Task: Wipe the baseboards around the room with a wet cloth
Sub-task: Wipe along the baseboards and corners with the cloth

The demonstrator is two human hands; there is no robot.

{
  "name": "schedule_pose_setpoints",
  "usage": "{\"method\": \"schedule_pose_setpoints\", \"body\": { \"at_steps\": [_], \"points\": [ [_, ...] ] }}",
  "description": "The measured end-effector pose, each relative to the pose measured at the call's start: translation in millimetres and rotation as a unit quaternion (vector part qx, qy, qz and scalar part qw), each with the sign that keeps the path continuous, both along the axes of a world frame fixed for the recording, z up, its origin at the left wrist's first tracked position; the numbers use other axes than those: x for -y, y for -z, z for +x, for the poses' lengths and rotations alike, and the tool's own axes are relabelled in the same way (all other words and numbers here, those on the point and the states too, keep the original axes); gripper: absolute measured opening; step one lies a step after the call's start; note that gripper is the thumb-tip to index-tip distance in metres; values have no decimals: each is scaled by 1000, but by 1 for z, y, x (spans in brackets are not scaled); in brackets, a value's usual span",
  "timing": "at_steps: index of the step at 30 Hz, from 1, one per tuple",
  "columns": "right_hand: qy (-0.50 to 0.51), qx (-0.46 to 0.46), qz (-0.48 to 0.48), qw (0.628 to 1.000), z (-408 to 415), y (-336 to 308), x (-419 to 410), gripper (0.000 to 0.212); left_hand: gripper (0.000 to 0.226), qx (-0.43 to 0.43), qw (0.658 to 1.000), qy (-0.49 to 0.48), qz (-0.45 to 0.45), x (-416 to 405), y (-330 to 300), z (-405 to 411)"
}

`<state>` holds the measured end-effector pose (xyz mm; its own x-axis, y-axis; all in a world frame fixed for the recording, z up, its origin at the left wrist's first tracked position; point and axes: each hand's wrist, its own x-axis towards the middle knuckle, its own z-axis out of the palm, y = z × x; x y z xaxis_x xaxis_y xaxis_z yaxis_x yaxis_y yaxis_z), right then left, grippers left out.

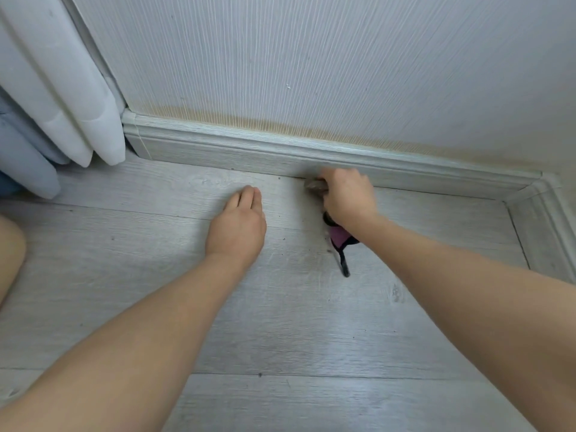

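Observation:
A pale grey baseboard (249,148) runs along the foot of the wall from the left corner piece to the right corner. My right hand (347,194) grips a bunched cloth (315,186) and holds it against the baseboard's lower edge. A purple and black end of the cloth (339,240) trails out under my wrist onto the floor. My left hand (238,227) rests flat on the grey wood-look floor (156,244), fingers straight, a little way in front of the baseboard.
White and pale blue curtains (56,98) hang down to the floor at the left. A yellowish stain (280,123) lines the wallpaper just above the baseboard. A second baseboard (548,232) runs toward me at the right corner. My knee (9,251) shows at the left edge. Dark specks dot the floor.

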<state>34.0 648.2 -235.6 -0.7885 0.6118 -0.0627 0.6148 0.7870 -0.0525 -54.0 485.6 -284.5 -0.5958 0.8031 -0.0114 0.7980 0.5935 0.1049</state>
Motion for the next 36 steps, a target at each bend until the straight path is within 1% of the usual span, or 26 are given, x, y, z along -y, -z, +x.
{"method": "schedule_pose_setpoints", "body": {
  "at_steps": [2,3,5,7,10,12,13,16,19,22,25,28,30,33,36],
  "points": [
    [-21,-14,-40,999,12,-12,-10,45,51,-1,1000,7,1,1,-1,-1],
    [-36,-29,-57,997,18,-20,-14,46,51,-2,1000,9,3,0,-1,-2],
    [-83,-58,-68,993,22,-36,-18,40,51,-12,1000,9,8,1,-1,-2],
    [-148,-67,-61,985,10,-49,-13,35,51,-22,1000,1,6,2,-1,-2],
    [-251,-66,-60,964,-25,-49,3,36,50,-21,999,0,30,3,2,-4],
    [-295,-41,-41,954,-47,-39,16,36,45,-26,999,3,38,3,3,-7],
    [-308,-13,-22,951,-53,-33,20,37,40,-34,998,7,45,3,2,-7],
    [-321,69,29,944,-51,-18,22,43,30,-38,997,15,60,4,2,-8],
    [-306,109,42,945,-28,-14,13,49,38,-31,998,6,63,5,7,-8],
    [-255,135,53,956,-5,-15,-4,57,47,-18,999,-3,34,5,3,-5],
    [-202,129,21,971,2,-14,-13,66,50,4,1000,9,26,5,-1,-4],
    [-184,126,-7,975,-3,-20,-18,59,51,-7,1000,10,22,4,-2,-4],
    [-135,100,-23,986,5,-29,-24,54,51,-9,1000,10,9,2,-3,-3],
    [-48,7,-24,999,44,-32,-35,51,51,2,1000,5,0,0,-4,-2],
    [38,-13,-17,999,77,-15,-40,51,51,-10,1000,9,-9,0,-5,0]
  ]
}}
